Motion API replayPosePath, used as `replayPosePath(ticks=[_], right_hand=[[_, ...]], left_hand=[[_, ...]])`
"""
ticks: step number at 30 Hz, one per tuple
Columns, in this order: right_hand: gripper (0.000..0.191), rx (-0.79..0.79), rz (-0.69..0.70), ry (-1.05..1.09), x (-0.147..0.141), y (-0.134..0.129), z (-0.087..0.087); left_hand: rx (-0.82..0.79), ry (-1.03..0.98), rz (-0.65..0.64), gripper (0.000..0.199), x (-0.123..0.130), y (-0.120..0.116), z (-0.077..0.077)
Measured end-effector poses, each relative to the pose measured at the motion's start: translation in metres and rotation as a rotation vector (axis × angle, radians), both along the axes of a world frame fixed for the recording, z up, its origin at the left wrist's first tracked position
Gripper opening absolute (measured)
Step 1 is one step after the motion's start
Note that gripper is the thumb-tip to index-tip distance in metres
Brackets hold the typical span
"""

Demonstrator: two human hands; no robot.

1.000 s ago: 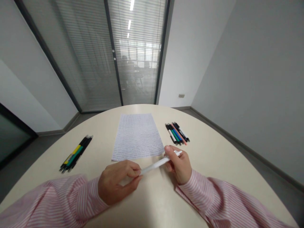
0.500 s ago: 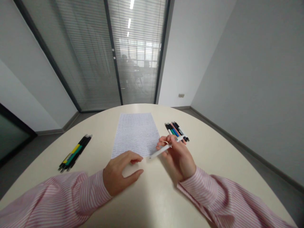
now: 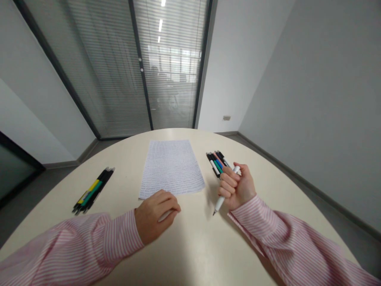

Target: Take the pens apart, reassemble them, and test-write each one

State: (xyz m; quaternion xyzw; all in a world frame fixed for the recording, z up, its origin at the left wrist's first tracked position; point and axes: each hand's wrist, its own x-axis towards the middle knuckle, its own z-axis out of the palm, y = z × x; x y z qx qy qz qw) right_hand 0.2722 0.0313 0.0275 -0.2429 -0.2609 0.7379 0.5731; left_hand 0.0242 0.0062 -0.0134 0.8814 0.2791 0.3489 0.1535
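My right hand [image 3: 238,184] is closed in a fist around a white pen [image 3: 220,204]. The dark tip slants down and to the left, and the white clip end pokes out near the thumb. My left hand [image 3: 157,214] rests on the table just below the written sheet of paper [image 3: 172,167]. Its fingers are curled and the thumb meets the index finger; nothing shows between them. Beyond my right fist lies a row of pens [image 3: 216,163] in black, white, green, blue and pink, partly covered by the hand.
At the left of the round cream table [image 3: 190,246] lies a bundle of pens [image 3: 93,191], black with yellow and green ones. Beyond the table are a glass partition with blinds [image 3: 172,95] and a grey wall with a socket [image 3: 226,118].
My right hand has moved right, away from the paper, and turned from a loose fingertip hold to a fist around the white pen. My left thumb and fingers have closed together.
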Motion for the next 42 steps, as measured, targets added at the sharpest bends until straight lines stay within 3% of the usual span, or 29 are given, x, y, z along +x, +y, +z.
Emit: replayPosePath(ticks=[5, 10, 13, 19, 25, 31, 35, 42], right_hand=[[0.05, 0.003, -0.037, -0.009, 0.002, 0.003, -0.004], [0.017, 0.014, -0.088, -0.082, -0.008, 0.005, -0.003], [0.026, 0.042, -0.153, -0.092, -0.016, 0.007, -0.002], [0.061, 0.137, -0.245, -0.543, -0.017, 0.009, -0.016], [0.025, 0.389, -0.446, -0.925, -0.02, 0.007, -0.024], [0.018, 0.299, -0.124, -1.024, -0.019, 0.007, -0.029], [0.028, 0.316, -0.157, -1.106, -0.017, 0.008, -0.03], [0.029, 0.396, -0.062, -1.278, -0.013, 0.007, -0.034]], left_hand=[[0.013, -0.003, 0.004, 0.015, 0.002, -0.001, 0.002], [0.025, 0.009, -0.012, 0.018, 0.006, -0.001, 0.001], [0.039, 0.041, -0.016, 0.023, 0.01, 0.002, 0.0], [0.132, 0.14, -0.039, 0.034, 0.025, 0.011, -0.001], [0.133, 0.233, -0.058, 0.036, 0.031, 0.015, 0.004], [0.122, 0.268, -0.028, 0.035, 0.031, 0.016, 0.004], [0.117, 0.294, -0.01, 0.035, 0.032, 0.018, 0.002], [0.114, 0.302, -0.003, 0.036, 0.034, 0.018, 0.001]])
